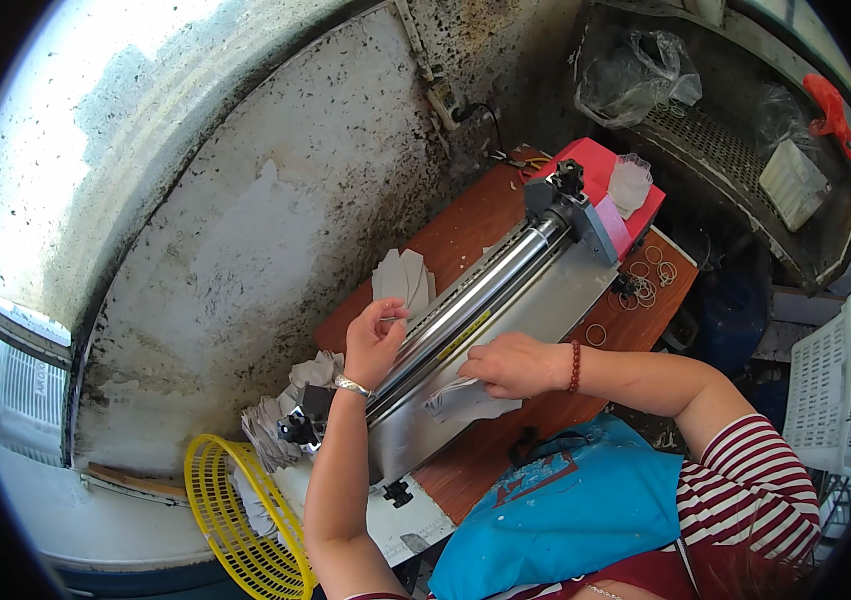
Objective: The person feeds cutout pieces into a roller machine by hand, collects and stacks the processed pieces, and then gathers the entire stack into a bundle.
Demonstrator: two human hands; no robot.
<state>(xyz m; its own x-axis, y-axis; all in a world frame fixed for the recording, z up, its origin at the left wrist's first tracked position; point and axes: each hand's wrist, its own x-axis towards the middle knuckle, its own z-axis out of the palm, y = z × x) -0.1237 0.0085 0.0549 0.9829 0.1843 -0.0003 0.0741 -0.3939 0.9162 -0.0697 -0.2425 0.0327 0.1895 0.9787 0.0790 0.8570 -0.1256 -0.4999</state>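
Observation:
A roller machine with a shiny metal roller lies slantwise on a brown table. My left hand, with a bracelet at its wrist, hovers by the roller's far left side, fingers loosely curled and apart; I see nothing in them. Just beyond it lies a small stack of pale grey cut pieces. On the near side, my right hand, wearing a red bead bracelet, has its fingers closed on flat grey cut pieces lying over the metal plate. Its fingertips are partly hidden.
More grey pieces are heaped at the machine's left end, above a yellow basket. Rubber bands lie on the brown table beside the red end cover. A stained wall rises behind; a white crate stands at right.

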